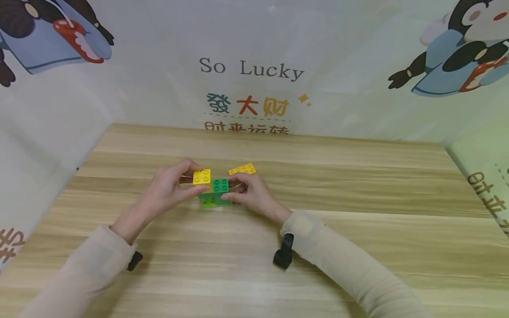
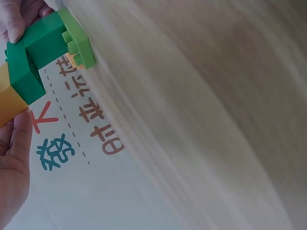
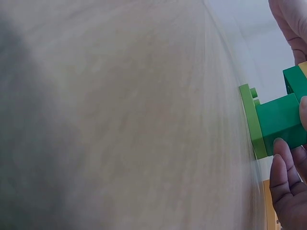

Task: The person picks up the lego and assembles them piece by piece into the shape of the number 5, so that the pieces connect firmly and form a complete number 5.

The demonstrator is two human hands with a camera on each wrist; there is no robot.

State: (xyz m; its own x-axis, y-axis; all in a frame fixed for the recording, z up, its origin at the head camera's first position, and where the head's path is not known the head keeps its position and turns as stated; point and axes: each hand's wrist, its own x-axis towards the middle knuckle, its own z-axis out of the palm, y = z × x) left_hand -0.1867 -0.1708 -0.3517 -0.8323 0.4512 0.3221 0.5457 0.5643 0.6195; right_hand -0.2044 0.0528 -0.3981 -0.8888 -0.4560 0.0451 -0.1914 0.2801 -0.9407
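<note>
Left hand (image 1: 167,184) pinches the yellow block (image 1: 202,176) and right hand (image 1: 254,194) the dark green blocks (image 1: 221,185), centre of the head frame. Left wrist view, upper left, discloses an open gap above the light green plate (image 2: 79,40), concealed from overhead.

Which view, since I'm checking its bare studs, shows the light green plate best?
The left wrist view: the light green plate is large there, its bare studs plain in profile. The head view shows it small, from above, partly covered by green bricks; the right wrist view shows mainly an edge and two studs.
</note>
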